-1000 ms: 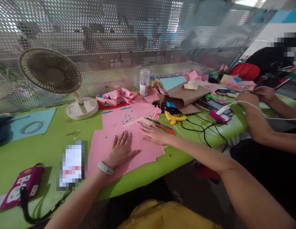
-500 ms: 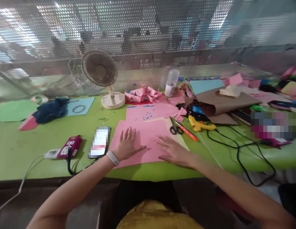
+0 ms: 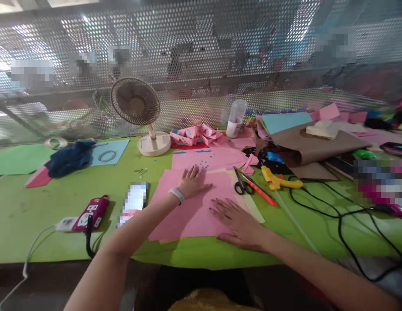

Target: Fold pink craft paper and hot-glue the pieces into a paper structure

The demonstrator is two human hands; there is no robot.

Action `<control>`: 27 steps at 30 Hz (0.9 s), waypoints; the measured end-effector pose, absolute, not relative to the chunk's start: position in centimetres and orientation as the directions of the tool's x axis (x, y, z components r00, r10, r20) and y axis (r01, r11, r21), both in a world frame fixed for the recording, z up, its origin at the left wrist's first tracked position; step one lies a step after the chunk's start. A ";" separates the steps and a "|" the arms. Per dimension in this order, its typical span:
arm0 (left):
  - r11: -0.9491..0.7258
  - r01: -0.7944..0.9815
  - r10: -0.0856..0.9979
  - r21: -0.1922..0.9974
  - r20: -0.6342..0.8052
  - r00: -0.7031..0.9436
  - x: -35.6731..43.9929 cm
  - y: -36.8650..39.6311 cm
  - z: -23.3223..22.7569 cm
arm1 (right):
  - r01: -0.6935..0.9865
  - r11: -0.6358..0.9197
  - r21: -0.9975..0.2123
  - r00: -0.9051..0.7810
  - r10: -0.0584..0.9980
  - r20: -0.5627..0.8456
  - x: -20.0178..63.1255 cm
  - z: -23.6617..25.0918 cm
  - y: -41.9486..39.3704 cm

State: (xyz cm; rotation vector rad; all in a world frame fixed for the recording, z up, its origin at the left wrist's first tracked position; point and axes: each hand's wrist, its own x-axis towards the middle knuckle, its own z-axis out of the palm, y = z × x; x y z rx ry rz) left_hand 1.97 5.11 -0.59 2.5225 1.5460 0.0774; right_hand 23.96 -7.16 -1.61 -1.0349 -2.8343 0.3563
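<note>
Both palms are down flat on the pink paper sheet [image 3: 194, 207] at centre frame: the left hand [image 3: 193, 182] spreads open near its top edge, the right hand [image 3: 238, 222] lies open, fingers splayed, on its lower right corner. Scissors [image 3: 241, 183] and a yellow glue gun [image 3: 279, 180] lie just right of the sheet on the green table [image 3: 42, 203].

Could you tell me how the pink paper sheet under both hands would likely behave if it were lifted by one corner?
The pink paper sheet looks thin and lies flat, so it would probably flop and feel light. On the smooth green table it may slide easily.
</note>
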 end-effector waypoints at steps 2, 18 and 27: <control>-0.426 0.882 0.895 0.204 -0.048 0.443 1.5 5.8 0.2 | 0.621 0.740 -0.258 -0.765 0.645 0.006 23.9 -1.6 -7.1; -0.503 0.850 0.857 0.157 -0.037 0.514 0.7 6.9 0.1 | 0.604 0.758 -0.246 -0.770 0.635 0.067 24.2 -2.1 -7.2; -0.623 0.765 0.773 0.164 -0.016 0.634 -3.7 -3.4 0.3 | 0.621 0.759 -0.197 -0.738 0.651 0.180 23.7 -2.5 -7.7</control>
